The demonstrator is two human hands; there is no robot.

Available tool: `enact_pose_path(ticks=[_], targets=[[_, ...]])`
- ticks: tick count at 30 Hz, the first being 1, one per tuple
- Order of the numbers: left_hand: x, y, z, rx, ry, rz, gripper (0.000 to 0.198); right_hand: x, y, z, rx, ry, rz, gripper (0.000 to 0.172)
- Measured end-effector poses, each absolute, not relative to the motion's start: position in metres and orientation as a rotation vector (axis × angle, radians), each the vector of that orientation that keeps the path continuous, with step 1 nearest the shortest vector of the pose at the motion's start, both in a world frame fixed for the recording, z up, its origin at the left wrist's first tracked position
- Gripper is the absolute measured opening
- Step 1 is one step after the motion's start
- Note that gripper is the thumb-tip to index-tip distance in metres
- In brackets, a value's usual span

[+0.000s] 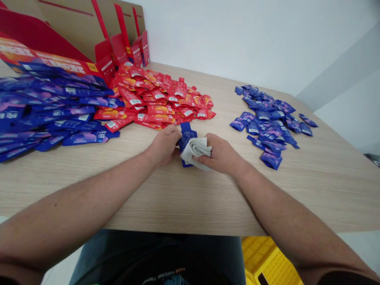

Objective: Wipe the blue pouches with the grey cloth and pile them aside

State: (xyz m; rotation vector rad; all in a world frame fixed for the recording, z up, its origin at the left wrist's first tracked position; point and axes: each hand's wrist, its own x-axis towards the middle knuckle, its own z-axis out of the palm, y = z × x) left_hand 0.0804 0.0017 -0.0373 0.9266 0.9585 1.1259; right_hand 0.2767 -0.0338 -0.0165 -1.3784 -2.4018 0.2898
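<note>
A blue sachet is pinched in the left grip and a white cloth in the right grip, with red sachets heaped beyond and more blue sachets to the right.

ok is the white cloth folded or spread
Folded: the white cloth shows stacked layers at its edge, held in the right hand over a blue sachet.

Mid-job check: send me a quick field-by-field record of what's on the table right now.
left hand: pinching a blue sachet
right hand: holding a folded white cloth or tissue against that sachet
surface: wood-grain table
far left: heaped blue sachets
centre: heaped red sachets
right: smaller pile of blue sachets
behind: open red-printed cardboard boxes
under table: yellow plastic crate
</note>
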Motion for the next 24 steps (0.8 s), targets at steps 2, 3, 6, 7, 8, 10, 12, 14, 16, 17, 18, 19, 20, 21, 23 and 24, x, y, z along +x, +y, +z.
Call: enact_pose_path(ticks=[2,3,6,7,8,10,12,14,16,17,18,19,20,21,23,24], targets=[[0.080,0.002,-0.036,0.919,0.940,1.117,0.015,0.278,-0.040,-0.019,-1.278,-2.523,0.374,0.018],[0.079,0.003,-0.035,0.912,0.933,1.112,0.015,0.280,-0.041,-0.019,-1.299,-2.500,0.357,0.018],[0.078,0.004,-0.033,0.877,0.932,1.114,0.016,0.285,-0.039,-0.019,-1.494,-2.267,0.240,0.025],[0.077,0.005,-0.033,0.864,0.928,1.122,0.016,0.287,-0.037,-0.018,-1.518,-2.238,0.253,0.028],[0.077,0.005,-0.034,0.853,0.923,1.132,0.016,0.287,-0.036,-0.018,-1.511,-2.250,0.296,0.029],[0.077,0.006,-0.035,0.844,0.915,1.136,0.017,0.287,-0.036,-0.016,-1.420,-2.349,0.423,0.027],[0.078,0.005,-0.037,0.852,0.911,1.133,0.017,0.285,-0.038,-0.014,-1.281,-2.474,0.537,0.021],[0.079,0.003,-0.037,0.869,0.916,1.124,0.017,0.283,-0.040,-0.013,-1.194,-2.540,0.564,0.017],[0.081,0.000,-0.038,0.907,0.923,1.091,0.016,0.282,-0.040,-0.013,-1.246,-2.489,0.480,0.018],[0.082,-0.001,-0.038,0.941,0.928,1.067,0.015,0.282,-0.040,-0.014,-1.311,-2.419,0.407,0.020],[0.083,-0.003,-0.039,0.987,0.928,1.041,0.015,0.282,-0.039,-0.015,-1.375,-2.335,0.334,0.023],[0.084,-0.005,-0.040,1.038,0.921,1.015,0.015,0.282,-0.038,-0.015,-1.425,-2.252,0.274,0.025],[0.084,-0.006,-0.041,1.086,0.909,0.995,0.014,0.283,-0.036,-0.016,-1.456,-2.183,0.234,0.027],[0.084,-0.007,-0.042,1.125,0.896,0.977,0.014,0.284,-0.034,-0.017,-1.473,-2.128,0.214,0.029],[0.084,-0.009,-0.043,1.166,0.881,0.938,0.014,0.287,-0.031,-0.018,-1.503,-2.036,0.199,0.032],[0.083,-0.010,-0.044,1.172,0.880,0.921,0.015,0.288,-0.030,-0.018,-1.523,-1.995,0.198,0.033]])
